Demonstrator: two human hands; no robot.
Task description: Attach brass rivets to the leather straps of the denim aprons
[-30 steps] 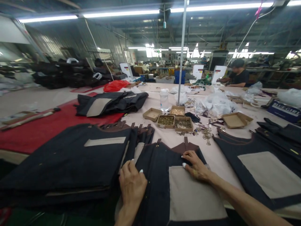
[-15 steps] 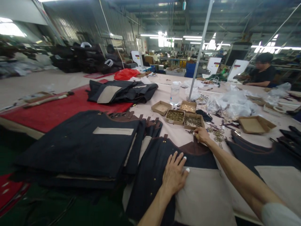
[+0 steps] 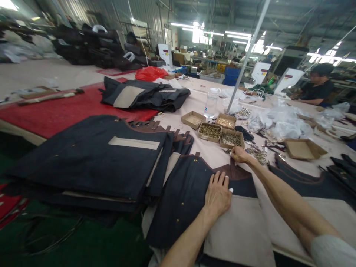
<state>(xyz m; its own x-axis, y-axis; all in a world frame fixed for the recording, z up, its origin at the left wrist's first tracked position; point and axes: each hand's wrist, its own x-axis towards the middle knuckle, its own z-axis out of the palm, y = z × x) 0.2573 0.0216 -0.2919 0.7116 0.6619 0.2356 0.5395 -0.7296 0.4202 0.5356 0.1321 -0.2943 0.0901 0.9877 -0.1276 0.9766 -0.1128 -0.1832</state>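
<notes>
A dark apron (image 3: 180,193) with a beige pocket panel (image 3: 239,222) and brown trim lies in front of me. My left hand (image 3: 218,194) rests flat on it, above the pocket panel, fingers spread. At its brown top edge, my right hand (image 3: 239,155) is closed in a pinch at the upper end of a short brown strap (image 3: 233,168); the fingertips are partly hidden. Just beyond that hand are a cardboard box of small dark metal parts (image 3: 231,139) and another of brass-coloured parts (image 3: 210,131). Loose metal rings (image 3: 257,156) lie to its right.
A stack of dark aprons (image 3: 83,159) sits at left, with a folded one (image 3: 144,94) behind on a red sheet (image 3: 55,115). A clear bottle (image 3: 211,104) and a slanting metal pole (image 3: 247,55) stand beyond the boxes. Plastic bags (image 3: 289,122) lie at right; a person (image 3: 319,87) sits farther back.
My left hand has slid right and slightly up across the apron, closer to the brown trim. My right hand stays at the strap. The view has tilted and shifted a little.
</notes>
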